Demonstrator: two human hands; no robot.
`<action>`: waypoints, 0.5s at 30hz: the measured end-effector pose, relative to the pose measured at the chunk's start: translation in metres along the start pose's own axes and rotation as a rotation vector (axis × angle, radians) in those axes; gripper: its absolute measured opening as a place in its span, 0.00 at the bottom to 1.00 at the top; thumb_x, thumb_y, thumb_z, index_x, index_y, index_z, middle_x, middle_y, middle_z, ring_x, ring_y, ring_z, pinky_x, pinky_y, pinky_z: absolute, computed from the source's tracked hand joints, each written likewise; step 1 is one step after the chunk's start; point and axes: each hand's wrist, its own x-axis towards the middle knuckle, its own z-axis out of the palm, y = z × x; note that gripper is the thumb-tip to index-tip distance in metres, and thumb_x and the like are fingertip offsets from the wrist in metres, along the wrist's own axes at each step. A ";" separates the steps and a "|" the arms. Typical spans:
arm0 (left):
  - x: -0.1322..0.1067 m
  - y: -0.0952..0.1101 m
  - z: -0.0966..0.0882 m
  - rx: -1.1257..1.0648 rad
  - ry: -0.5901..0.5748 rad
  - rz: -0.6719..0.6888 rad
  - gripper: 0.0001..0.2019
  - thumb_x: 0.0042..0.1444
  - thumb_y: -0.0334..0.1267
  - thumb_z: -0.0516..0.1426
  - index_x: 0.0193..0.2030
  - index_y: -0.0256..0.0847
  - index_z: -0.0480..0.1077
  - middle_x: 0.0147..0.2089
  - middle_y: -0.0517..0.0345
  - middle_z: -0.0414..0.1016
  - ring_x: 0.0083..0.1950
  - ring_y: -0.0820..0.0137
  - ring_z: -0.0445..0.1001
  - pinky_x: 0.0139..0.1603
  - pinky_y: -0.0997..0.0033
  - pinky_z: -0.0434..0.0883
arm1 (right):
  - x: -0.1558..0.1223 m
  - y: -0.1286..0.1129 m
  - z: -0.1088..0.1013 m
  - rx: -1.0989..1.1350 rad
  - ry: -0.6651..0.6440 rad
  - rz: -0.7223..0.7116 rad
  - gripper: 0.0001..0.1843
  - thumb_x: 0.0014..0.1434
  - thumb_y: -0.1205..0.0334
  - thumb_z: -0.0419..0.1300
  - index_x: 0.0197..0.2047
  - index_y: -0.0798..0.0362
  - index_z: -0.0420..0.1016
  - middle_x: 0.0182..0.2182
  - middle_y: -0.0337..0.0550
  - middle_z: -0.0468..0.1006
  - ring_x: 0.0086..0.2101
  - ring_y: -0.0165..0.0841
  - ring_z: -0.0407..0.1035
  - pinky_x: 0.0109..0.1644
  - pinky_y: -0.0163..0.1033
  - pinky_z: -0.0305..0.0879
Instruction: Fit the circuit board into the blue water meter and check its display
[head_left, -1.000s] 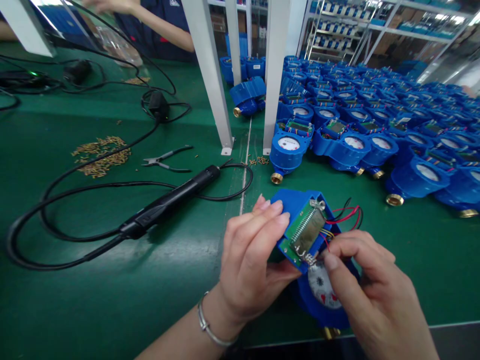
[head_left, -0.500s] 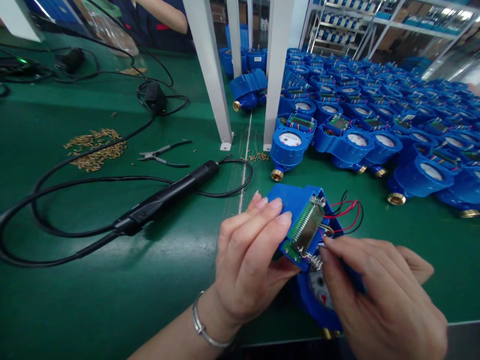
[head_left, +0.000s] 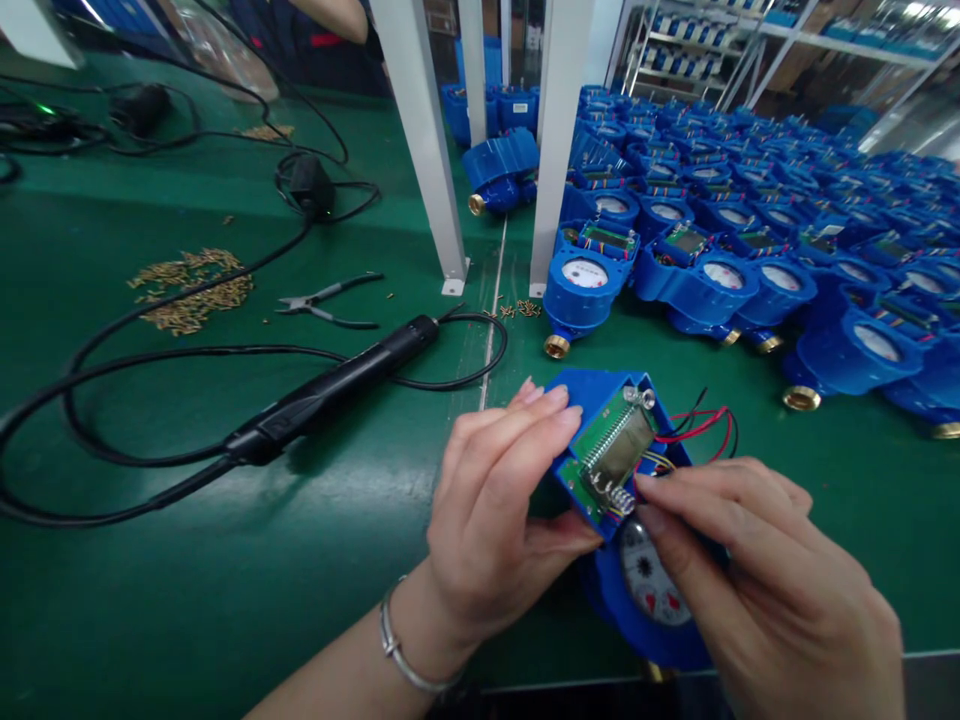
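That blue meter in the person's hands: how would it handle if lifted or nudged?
The blue meter, gripped by the left hand, is probably heavy for its size: matching meters nearby show brass fittings. Its round body might roll if pushed. The exposed circuit board and thin wires by the right hand look fragile.

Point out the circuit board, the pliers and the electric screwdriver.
circuit board (head_left: 616,452), head view, on its display.
pliers (head_left: 304,303), head view, at the pivot.
electric screwdriver (head_left: 330,390), head view, on the middle of its black body.
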 end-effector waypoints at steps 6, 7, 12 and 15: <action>-0.003 -0.004 0.002 -0.103 -0.024 -0.056 0.34 0.45 0.37 0.70 0.58 0.39 0.64 0.54 0.48 0.75 0.52 0.61 0.75 0.52 0.59 0.76 | 0.004 0.005 -0.003 0.077 -0.051 0.037 0.12 0.60 0.69 0.61 0.47 0.45 0.73 0.38 0.31 0.77 0.38 0.26 0.71 0.43 0.38 0.60; -0.003 -0.005 0.002 -0.119 -0.029 -0.062 0.34 0.44 0.36 0.70 0.58 0.39 0.64 0.54 0.47 0.75 0.52 0.61 0.75 0.52 0.59 0.75 | 0.005 0.005 -0.004 0.083 -0.052 0.040 0.13 0.61 0.69 0.61 0.48 0.45 0.73 0.38 0.30 0.77 0.39 0.25 0.71 0.44 0.37 0.60; -0.001 -0.006 0.002 -0.138 -0.046 -0.066 0.34 0.44 0.35 0.70 0.57 0.38 0.64 0.53 0.48 0.75 0.51 0.62 0.76 0.51 0.61 0.76 | 0.005 0.007 -0.005 0.063 -0.099 -0.002 0.14 0.62 0.68 0.60 0.50 0.44 0.72 0.38 0.30 0.77 0.39 0.24 0.71 0.43 0.35 0.61; 0.000 -0.005 0.002 -0.142 -0.048 -0.073 0.33 0.45 0.37 0.70 0.57 0.38 0.64 0.53 0.48 0.76 0.51 0.62 0.76 0.51 0.61 0.76 | 0.006 0.007 -0.006 0.065 -0.119 0.003 0.14 0.62 0.67 0.60 0.50 0.44 0.72 0.38 0.31 0.77 0.38 0.24 0.71 0.41 0.34 0.62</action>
